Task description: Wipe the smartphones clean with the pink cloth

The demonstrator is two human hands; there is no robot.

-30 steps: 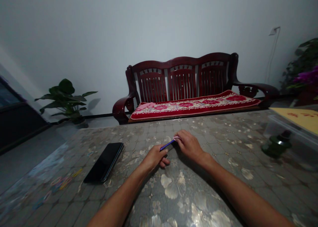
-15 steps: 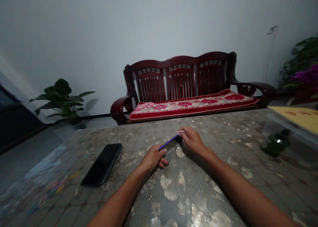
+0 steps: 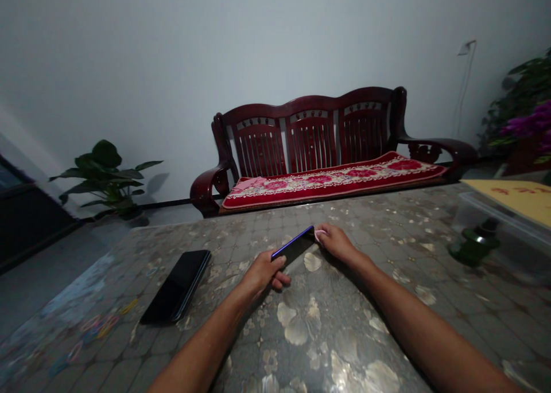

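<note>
- Looking out through the head camera, I see two bare forearms reaching forward over a grey, flower-patterned table (image 3: 340, 310)
- The left hand (image 3: 263, 272) is closed on the near end of a thin dark slab (image 3: 298, 249), phone-like, tilted with its blue edge uppermost
- The slab is mid-view, between the two hands; I cannot tell whether its lower edge meets the tabletop
- The right hand (image 3: 336, 242) pinches a small pale pink piece (image 3: 319, 233) at the slab's far end; what it is made of, I cannot tell
- To the left, well apart from the hands, a black phone (image 3: 176, 288) lies flat, with blurred coloured loops (image 3: 102, 325) scattered on its left side
- To the right, a green bottle (image 3: 473, 247) with a dark top stands just beside a clear plastic box (image 3: 519, 261), and a yellow sheet (image 3: 512, 194) with red markings lies over the box
- Behind the table, I find a dark red wooden bench (image 3: 310, 139) with a red floral cover (image 3: 336, 181), a leafy plant (image 3: 105, 175) on the left and purple flowers (image 3: 531, 122) on the far right
</note>
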